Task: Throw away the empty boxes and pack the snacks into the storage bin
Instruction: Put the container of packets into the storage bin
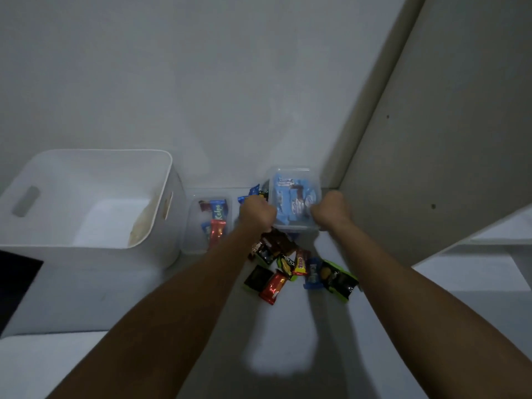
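Observation:
A small clear plastic box (293,175) filled with light-blue snack packets is lifted above the shelf. My left hand (257,213) grips its left side and my right hand (331,210) grips its right side. Under and in front of it lies a loose pile of wrapped snacks (290,266) in red, green, brown and blue. A second clear box (193,226) with a few snack bars stands to the left. The large white storage bin (95,197) with handle cut-outs stands at the far left, open on top.
A beige cabinet side panel (431,125) rises on the right and a white back wall stands behind. A white shelf edge (489,240) juts in at the right. A dark object (14,280) sits at the left edge.

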